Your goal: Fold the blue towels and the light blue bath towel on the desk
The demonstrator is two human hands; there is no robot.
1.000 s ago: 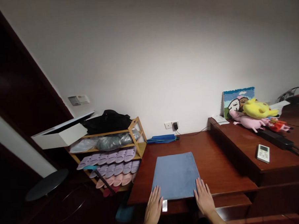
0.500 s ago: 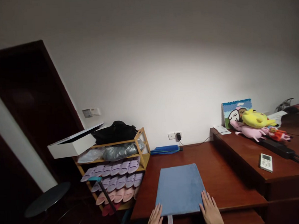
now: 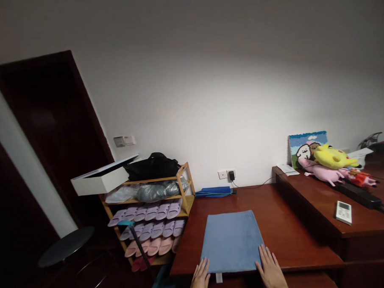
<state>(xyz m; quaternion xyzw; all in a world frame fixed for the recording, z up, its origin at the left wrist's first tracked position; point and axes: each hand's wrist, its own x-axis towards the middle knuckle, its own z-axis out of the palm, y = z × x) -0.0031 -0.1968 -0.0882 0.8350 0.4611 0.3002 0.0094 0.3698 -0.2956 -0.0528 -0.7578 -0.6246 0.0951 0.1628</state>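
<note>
A flat blue cloth square (image 3: 232,240), perhaps a cushion cover or folded fabric, lies on the reddish-brown wooden table (image 3: 298,241) close to its front edge. From its near edge a small white label (image 3: 219,278) hangs over the table's front. My left hand (image 3: 200,277) touches the cloth's near left corner, fingers stretched out. At the near right corner my right hand (image 3: 270,268) rests with its fingers extended and the thumb on the cloth. Neither hand grips anything.
A folded blue umbrella-like item (image 3: 215,192) lies along the wall. At left stands a wooden rack (image 3: 190,203) with purple slippers (image 3: 174,208), a black bag (image 3: 153,167) and a white box (image 3: 100,182). The raised right ledge (image 3: 312,198) holds plush toys (image 3: 332,157) and a white remote (image 3: 343,212).
The camera view has tilted up and turned slightly left, so the scene sits lower and further right. Both hands stay at the cloth's near corners, and the cloth lies flat as before.
</note>
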